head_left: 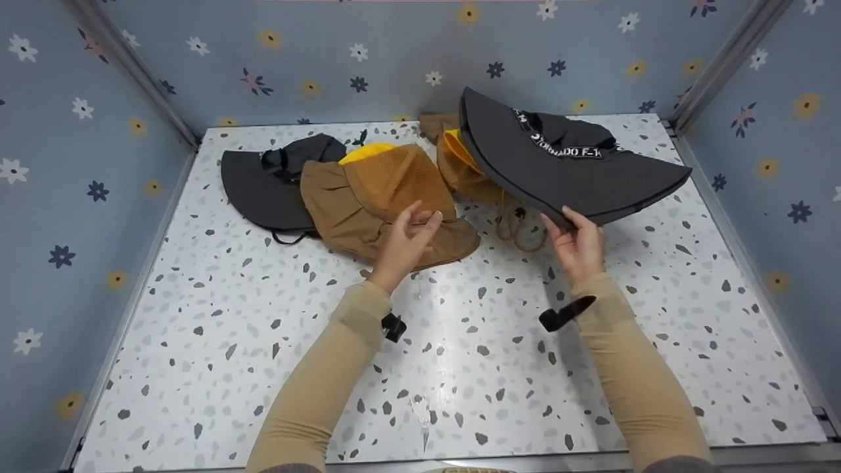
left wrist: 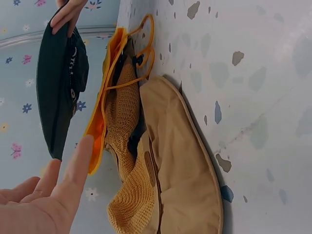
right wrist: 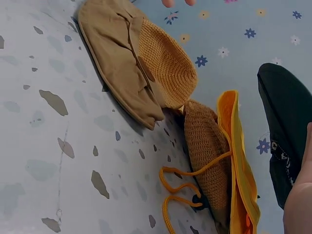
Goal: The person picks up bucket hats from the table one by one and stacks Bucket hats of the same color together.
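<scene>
Dark grey cloth: the floppy hat (head_left: pixel 571 180) is held tilted above the table (head_left: pixel 499 381), the right hand (head_left: pixel 579 249) pinching its brim. With the left hand (head_left: pixel 406 246) loosely spread (and empty), that one-edge grip could slip, or the brim snag the cord (left wrist: pixel 152 44).

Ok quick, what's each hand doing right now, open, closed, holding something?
Left hand: open, nothing in its grip.
Right hand: closed, pinching the lettered dark grey hat in its grip.
</scene>
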`<action>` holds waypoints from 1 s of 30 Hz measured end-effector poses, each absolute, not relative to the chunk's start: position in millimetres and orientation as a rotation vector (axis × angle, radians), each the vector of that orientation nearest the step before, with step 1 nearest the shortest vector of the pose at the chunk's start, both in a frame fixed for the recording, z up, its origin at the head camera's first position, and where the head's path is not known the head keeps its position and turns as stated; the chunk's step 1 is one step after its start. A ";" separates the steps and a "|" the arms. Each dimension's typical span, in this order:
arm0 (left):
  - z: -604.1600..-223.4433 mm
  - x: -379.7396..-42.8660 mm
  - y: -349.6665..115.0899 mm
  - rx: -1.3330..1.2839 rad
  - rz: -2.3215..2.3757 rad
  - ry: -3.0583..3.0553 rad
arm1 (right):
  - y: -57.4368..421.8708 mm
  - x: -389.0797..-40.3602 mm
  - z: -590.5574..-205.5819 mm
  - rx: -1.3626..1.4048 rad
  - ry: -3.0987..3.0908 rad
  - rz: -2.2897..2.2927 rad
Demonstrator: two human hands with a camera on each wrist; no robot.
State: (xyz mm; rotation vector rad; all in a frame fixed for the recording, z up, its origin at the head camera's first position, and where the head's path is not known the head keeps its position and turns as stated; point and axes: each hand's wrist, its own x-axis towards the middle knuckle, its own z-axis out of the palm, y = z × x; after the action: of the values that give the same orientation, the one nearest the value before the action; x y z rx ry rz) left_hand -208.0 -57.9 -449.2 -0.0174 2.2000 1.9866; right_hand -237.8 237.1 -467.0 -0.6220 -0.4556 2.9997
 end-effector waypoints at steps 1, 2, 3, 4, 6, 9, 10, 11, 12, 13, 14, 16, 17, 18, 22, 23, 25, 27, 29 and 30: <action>-448.5 -209.3 -56.7 -0.025 1.996 2.181 | 235.4 -236.1 -466.7 -0.614 -0.465 3.006; -447.4 -210.8 -55.4 -0.033 2.002 2.164 | 233.6 -234.4 -466.5 -0.601 -0.473 3.013; -446.2 -212.7 -54.0 -0.035 2.009 2.149 | 232.1 -232.7 -466.7 -0.586 -0.467 3.028; -444.4 -214.8 -52.6 -0.040 2.013 2.140 | 230.2 -230.8 -466.6 -0.573 -0.477 3.036; -440.3 -219.2 -50.1 -0.050 2.024 2.121 | 226.3 -227.3 -466.4 -0.543 -0.503 3.050; -434.1 -225.8 -47.2 -0.059 2.043 2.093 | 220.6 -222.4 -465.3 -0.512 -0.530 3.073; -432.2 -227.6 -46.6 -0.067 2.047 2.085 | 218.6 -221.0 -464.5 -0.511 -0.550 3.070; -430.8 -229.3 -46.2 -0.076 2.051 2.078 | 217.0 -219.9 -464.1 -0.508 -0.557 3.074; -429.6 -230.9 -45.9 -0.085 2.053 2.072 | 215.4 -218.8 -463.4 -0.510 -0.565 3.074; -428.5 -232.3 -45.5 -0.094 2.062 2.061 | 213.8 -217.8 -462.8 -0.513 -0.571 3.075; -427.7 -233.7 -45.3 -0.106 2.069 2.050 | 212.2 -216.9 -462.1 -0.517 -0.578 3.074; -426.4 -235.8 -44.8 -0.127 2.091 2.017 | 209.4 -215.3 -461.1 -0.520 -0.591 3.074; -426.0 -236.7 -44.3 -0.135 2.107 1.997 | 208.2 -214.3 -460.7 -0.516 -0.602 3.076; -425.6 -237.6 -43.7 -0.143 2.125 1.970 | 206.9 -213.3 -460.2 -0.515 -0.619 3.074; -423.1 -238.6 -40.4 -0.170 2.199 1.863 | 202.6 -211.1 -460.9 -0.491 -0.663 3.086; -422.1 -238.6 -39.1 -0.175 2.210 1.845 | 201.6 -210.9 -461.2 -0.491 -0.677 3.086; -419.9 -238.9 -35.9 -0.162 2.241 1.815 | 199.5 -210.9 -462.1 -0.491 -0.698 3.085; -418.8 -239.3 -32.9 -0.135 2.269 1.802 | 197.9 -210.5 -463.1 -0.493 -0.711 3.087; -418.6 -239.6 -30.9 -0.114 2.304 1.786 | 195.9 -209.3 -463.7 -0.496 -0.738 3.086; -418.8 -239.9 -30.3 -0.108 2.328 1.773 | 195.1 -208.4 -463.9 -0.491 -0.740 3.095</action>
State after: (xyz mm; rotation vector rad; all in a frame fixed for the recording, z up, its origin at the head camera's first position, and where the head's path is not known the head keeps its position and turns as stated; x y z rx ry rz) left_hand -239.9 -30.3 -418.8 -0.1079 1.7725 2.3277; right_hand -208.4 195.1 -463.9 -0.4914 -0.7396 3.0951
